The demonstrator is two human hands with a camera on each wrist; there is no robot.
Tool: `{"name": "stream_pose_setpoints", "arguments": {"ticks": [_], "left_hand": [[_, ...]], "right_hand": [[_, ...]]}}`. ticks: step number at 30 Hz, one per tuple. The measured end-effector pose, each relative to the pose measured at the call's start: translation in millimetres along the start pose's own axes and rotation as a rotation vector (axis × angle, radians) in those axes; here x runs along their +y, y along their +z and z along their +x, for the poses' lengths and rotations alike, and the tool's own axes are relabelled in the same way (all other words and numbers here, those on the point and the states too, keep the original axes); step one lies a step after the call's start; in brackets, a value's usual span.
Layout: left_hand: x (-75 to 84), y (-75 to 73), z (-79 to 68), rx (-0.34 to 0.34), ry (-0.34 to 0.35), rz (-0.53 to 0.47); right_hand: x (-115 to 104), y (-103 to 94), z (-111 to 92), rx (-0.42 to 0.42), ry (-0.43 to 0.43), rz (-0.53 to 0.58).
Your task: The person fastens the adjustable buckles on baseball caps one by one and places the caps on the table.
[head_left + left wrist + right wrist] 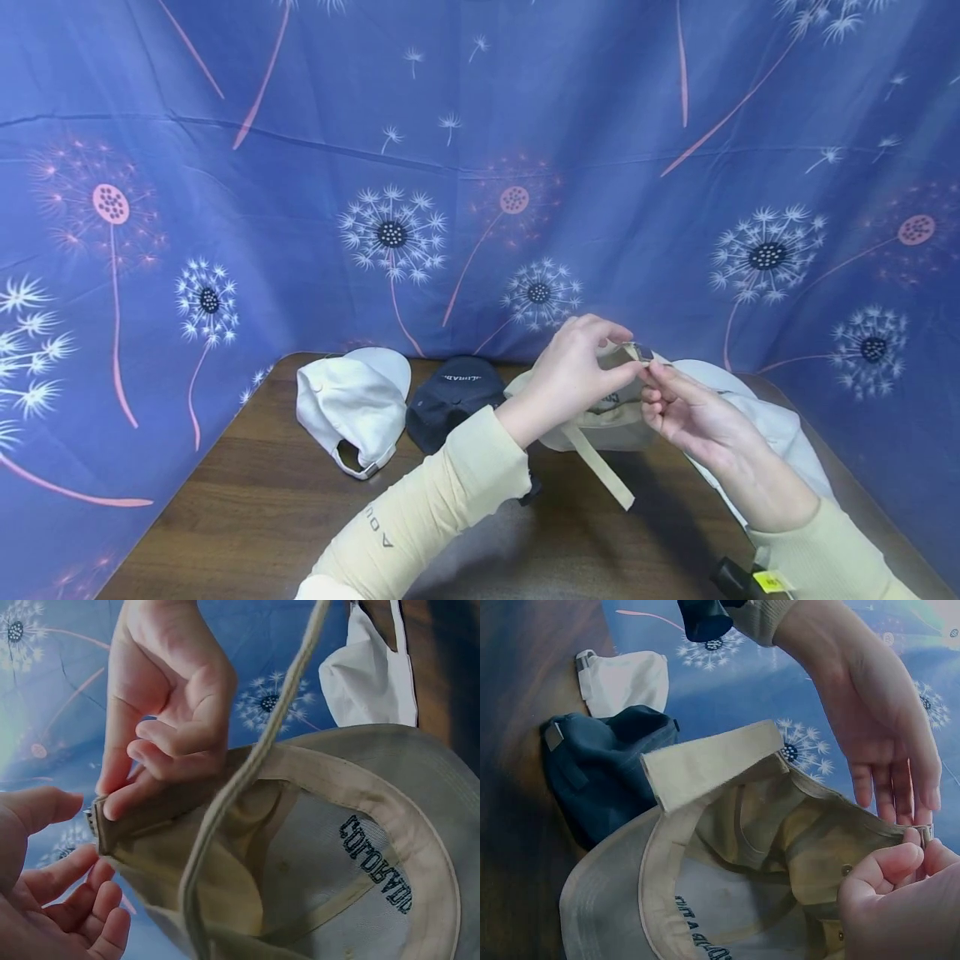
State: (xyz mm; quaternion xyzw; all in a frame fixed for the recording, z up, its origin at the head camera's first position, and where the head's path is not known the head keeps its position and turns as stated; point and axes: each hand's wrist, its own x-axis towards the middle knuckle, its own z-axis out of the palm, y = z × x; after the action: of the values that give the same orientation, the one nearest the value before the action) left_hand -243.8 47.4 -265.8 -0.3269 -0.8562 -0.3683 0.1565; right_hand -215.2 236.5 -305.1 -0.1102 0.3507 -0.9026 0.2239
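Observation:
A beige cap (633, 437) hangs between the two hands, its hollow inside facing up in both wrist views, with dark lettering (375, 862) inside. My right hand (697, 408) pinches the edge of its back strap beside a small metal buckle (637, 352). Thumb and index finger of my left hand (581, 367) bracket that buckle from the other side, the fingertips right at its edges. The other fingers of the left hand stretch past it, as the right wrist view shows. A loose pale strap end (600, 467) dangles below the cap.
On the brown table (247, 500) a white cap (348, 404) sits at the left, with a dark navy cap (457, 387) beside it. Another white cap (780, 425) lies at the right, partly behind the right arm. A blue dandelion-print cloth (450, 125) hangs behind the table.

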Motion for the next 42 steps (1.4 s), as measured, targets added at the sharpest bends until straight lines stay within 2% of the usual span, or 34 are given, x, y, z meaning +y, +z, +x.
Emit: {"name": "stream_pose_setpoints", "arguments": {"ticks": [4, 8, 15, 19, 24, 27, 31, 35, 39, 42], "left_hand": [[-1.9, 4.5, 3.1, 0.003, -0.009, 0.029], [-4.1, 7.9, 4.0, 0.012, 0.014, 0.042], [-4.2, 12.2, 4.8, 0.071, 0.071, 0.075], [-3.6, 13.9, 3.7, 0.107, 0.086, 0.083], [-4.0, 16.4, 2.5, 0.145, 0.099, 0.075], [-4.4, 16.9, 2.1, 0.155, 0.096, 0.060], [-4.3, 16.7, 1.8, 0.160, 0.083, 0.048], [-4.6, 16.9, 2.5, 0.165, 0.078, 0.042], [-5.1, 17.7, 1.9, 0.163, 0.077, 0.045], [-5.2, 18.5, 1.4, 0.162, 0.083, 0.048]], "right_hand": [[1.7, -0.7, 1.1, -0.011, -0.003, -0.047], [2.9, -1.5, 1.6, -0.035, -0.009, -0.059], [4.3, -4.9, 1.5, -0.032, -0.017, -0.047], [4.1, -4.7, 0.0, -0.024, -0.019, -0.093], [0.8, 0.3, -6.9, 0.031, -0.026, -0.321], [-3.4, 4.8, -10.7, 0.026, -0.035, -0.466], [-11.0, 11.3, -14.0, 0.046, -0.095, -0.616], [-18.1, 17.9, -15.1, 0.204, -0.208, -0.796], [-23.9, 23.2, -13.9, 0.396, -0.362, -1.125], [-28.0, 25.3, -12.7, 0.478, -0.443, -1.396]]}}
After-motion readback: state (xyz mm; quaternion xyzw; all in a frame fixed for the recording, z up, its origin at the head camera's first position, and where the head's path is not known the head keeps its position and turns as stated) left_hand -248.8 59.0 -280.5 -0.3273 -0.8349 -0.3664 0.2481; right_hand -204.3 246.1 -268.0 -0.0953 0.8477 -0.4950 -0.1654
